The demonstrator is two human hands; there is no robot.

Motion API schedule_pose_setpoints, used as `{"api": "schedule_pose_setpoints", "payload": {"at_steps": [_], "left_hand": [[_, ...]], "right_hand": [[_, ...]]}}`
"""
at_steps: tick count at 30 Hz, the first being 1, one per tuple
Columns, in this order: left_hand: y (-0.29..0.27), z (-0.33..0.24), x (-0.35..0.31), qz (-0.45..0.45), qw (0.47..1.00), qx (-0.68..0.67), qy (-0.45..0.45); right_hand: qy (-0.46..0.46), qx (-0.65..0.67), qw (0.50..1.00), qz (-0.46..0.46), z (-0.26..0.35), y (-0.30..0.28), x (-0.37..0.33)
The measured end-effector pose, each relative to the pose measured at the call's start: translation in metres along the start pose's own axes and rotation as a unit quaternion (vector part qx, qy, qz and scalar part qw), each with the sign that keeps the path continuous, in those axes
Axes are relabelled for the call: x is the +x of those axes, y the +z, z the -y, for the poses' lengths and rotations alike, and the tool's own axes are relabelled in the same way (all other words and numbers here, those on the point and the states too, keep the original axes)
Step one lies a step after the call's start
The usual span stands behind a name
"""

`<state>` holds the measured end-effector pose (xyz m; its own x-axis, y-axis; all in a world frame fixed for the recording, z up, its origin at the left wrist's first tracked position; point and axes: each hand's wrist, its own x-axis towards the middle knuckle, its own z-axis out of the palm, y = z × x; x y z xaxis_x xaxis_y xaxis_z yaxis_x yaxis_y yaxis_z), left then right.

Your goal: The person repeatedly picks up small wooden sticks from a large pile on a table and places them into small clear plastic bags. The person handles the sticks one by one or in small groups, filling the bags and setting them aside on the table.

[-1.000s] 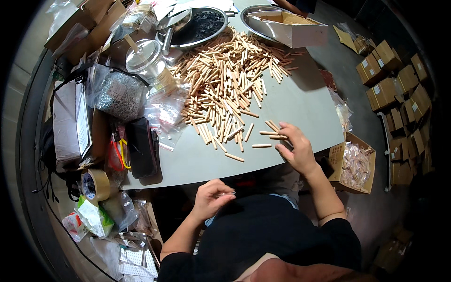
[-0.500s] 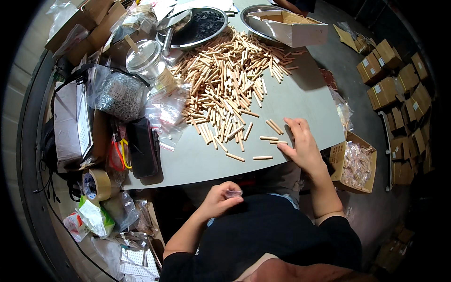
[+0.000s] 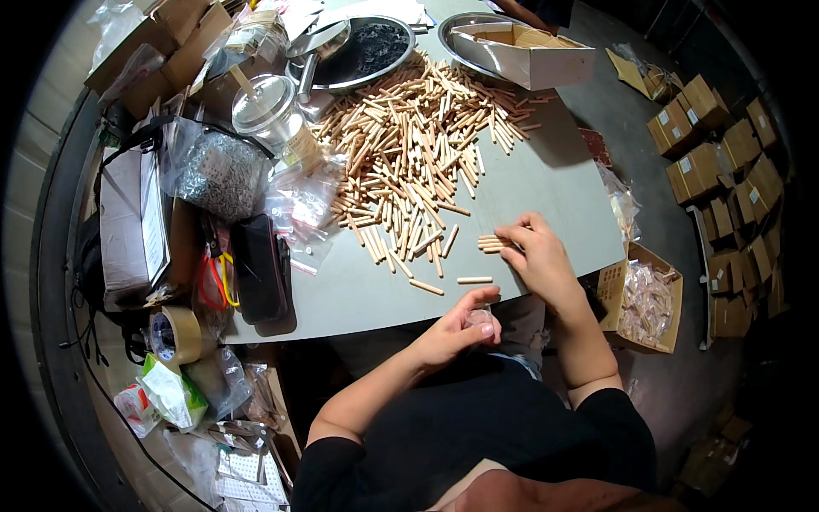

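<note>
At the table's front right, my right hand [image 3: 539, 254] is closed around several short wooden dowels [image 3: 492, 244], lined up side by side with their ends sticking out to the left. A single dowel [image 3: 474, 280] lies loose on the table just below them. Near the front edge, my left hand [image 3: 456, 331] holds a small clear plastic bag [image 3: 479, 317] between thumb and fingers. Beyond both hands spreads a large heap of wooden dowels [image 3: 418, 145], with a few strays at its near side.
A metal bowl of dark material [image 3: 408, 64] and a white carton [image 3: 559, 68] stand at the back. To the left are a black pouch [image 3: 258, 269], scissors [image 3: 229, 277] and a tape roll [image 3: 175, 335]. A cardboard box of filled packets [image 3: 676, 309] sits right of the table.
My left hand has moved right and up to the table edge with the bag. My right hand has closed on the loose dowels, which now lie together in a row.
</note>
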<state>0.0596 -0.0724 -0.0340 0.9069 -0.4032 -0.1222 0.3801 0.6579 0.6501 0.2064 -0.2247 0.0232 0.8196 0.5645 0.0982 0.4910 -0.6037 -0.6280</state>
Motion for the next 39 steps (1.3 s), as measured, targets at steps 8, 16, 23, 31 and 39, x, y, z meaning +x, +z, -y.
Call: {"api": "schedule_pose_setpoints", "payload": {"at_steps": [8,16,23,31,39], "left_hand": [[-0.008,0.027,0.007,0.024,0.993,0.077,-0.081],[-0.009,0.041,0.026,-0.049,0.977,-0.130,-0.164],[0.006,0.024,0.021,-0.009,0.994,-0.081,-0.078],[0.005,-0.003,-0.006,-0.007,0.955,0.293,0.046],[0.017,-0.034,-0.025,-0.165,0.783,0.512,0.312]], "right_hand": [[-0.068,-0.014,0.997,0.018,-0.028,-0.026,-0.024],[-0.185,0.044,0.969,0.156,-0.002,-0.019,-0.040],[-0.176,0.182,0.931,0.265,0.004,-0.025,-0.044],[-0.278,0.175,0.930,0.168,0.023,-0.023,-0.041],[-0.228,0.154,0.952,0.133,0.039,-0.010,-0.038]]}}
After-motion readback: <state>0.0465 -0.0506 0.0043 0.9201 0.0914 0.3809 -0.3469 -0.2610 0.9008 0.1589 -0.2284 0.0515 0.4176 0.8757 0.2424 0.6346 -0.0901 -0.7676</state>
